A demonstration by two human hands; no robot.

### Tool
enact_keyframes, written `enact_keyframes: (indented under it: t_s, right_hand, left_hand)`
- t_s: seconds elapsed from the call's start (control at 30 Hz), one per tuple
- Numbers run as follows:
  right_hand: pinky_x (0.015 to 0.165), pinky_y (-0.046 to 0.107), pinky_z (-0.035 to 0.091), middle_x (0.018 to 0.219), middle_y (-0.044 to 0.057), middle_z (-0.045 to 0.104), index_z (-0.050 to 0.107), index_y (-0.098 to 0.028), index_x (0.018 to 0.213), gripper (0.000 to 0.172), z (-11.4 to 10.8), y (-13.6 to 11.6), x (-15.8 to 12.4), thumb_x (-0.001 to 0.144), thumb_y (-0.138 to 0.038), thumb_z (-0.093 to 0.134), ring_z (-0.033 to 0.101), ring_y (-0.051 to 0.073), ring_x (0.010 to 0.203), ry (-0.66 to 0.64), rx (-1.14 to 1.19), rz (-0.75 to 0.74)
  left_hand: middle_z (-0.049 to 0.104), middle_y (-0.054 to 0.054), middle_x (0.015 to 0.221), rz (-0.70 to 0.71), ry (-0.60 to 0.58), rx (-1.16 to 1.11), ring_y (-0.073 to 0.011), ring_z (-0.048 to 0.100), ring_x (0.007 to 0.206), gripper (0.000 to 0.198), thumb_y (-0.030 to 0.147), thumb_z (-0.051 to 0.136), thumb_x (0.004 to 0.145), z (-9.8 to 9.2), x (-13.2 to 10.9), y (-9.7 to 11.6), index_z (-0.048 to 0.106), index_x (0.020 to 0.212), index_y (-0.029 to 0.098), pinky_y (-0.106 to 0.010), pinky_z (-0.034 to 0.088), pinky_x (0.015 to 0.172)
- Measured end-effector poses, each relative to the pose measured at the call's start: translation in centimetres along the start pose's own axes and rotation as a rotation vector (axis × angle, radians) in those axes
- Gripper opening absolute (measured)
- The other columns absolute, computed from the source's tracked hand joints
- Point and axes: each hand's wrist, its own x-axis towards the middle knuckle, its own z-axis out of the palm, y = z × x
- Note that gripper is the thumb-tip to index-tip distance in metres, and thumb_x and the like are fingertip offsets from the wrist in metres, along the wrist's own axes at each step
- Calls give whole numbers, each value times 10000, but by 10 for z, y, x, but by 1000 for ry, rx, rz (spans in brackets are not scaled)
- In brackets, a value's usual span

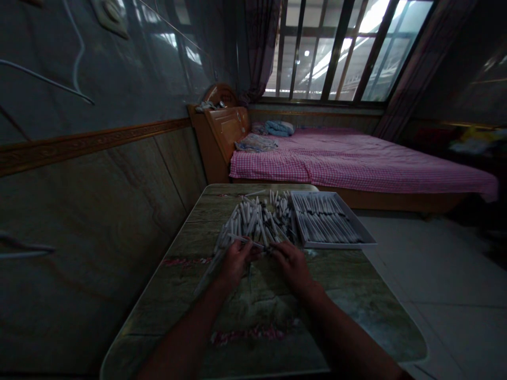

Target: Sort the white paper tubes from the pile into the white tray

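Note:
Held level above the table is a slim white pen [246, 241], its dark tip pointing right. My left hand [236, 259] pinches the pen along its barrel. My right hand [291, 262] has its fingers closed at the dark end, where the small part between them is hard to make out. Just beyond both hands lies a loose heap of white pen parts [249, 216], some with dark ends. To the right of the heap, a shallow white box [340, 245] holds pens laid side by side in two rows.
The table [253, 306] has a wood-look top with rounded corners. A tiled wall [99, 237] runs along its left side. Behind it stands a bed [336, 158] with a pink checked cover and a wooden headboard [225, 126]. Tiled floor [415, 264] shows at right.

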Motion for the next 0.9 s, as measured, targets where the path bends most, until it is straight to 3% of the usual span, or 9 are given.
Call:
enact_keyframes:
  t_s: [0.1, 0.23, 0.33, 0.5, 0.9]
  right_hand:
    - [808, 305, 508, 978, 75, 702, 676, -198, 1129, 337, -1, 5, 2, 988, -271, 378, 655, 198, 912, 80, 52, 120]
    - [761, 288, 481, 960, 81, 676, 705, -189, 1001, 237, -4, 7, 1, 932, -224, 481, 643, 200, 860, -52, -211, 145]
    - [702, 257, 447, 987, 74, 655, 706, -206, 1001, 207, -4, 3, 0, 921, -197, 515, 632, 178, 817, -160, -400, 178]
    - [662, 250, 415, 1017, 67, 642, 698, -224, 978, 140, -3, -2, 0, 891, -224, 588, 622, 185, 849, -236, -557, 175]
    - [637, 272, 413, 963, 100, 665, 700, -222, 895, 156, 3, 1, 3, 881, -145, 565, 623, 229, 885, -249, -715, 91]
  left_hand:
    - [738, -16, 717, -26, 102, -180, -130, 711, 628, 121, 200, 723, 812, -1, 4, 6, 614, 812, 146, -187, 560, 582]
    - [733, -16, 685, -35, 178, -316, -114, 704, 602, 98, 150, 659, 860, -8, 11, 14, 630, 767, 140, -165, 549, 536]
    - [738, -26, 701, -67, 175, -320, -128, 719, 642, 99, 150, 672, 850, -8, 11, 13, 637, 758, 138, -179, 563, 554]
    - [746, -30, 733, -77, 146, -232, -122, 715, 639, 72, 138, 687, 835, -2, 6, 7, 639, 782, 136, -182, 563, 571]
    - [755, -40, 757, -95, 63, -142, -131, 715, 665, 138, 161, 761, 769, -3, 3, 2, 629, 807, 142, -205, 568, 635]
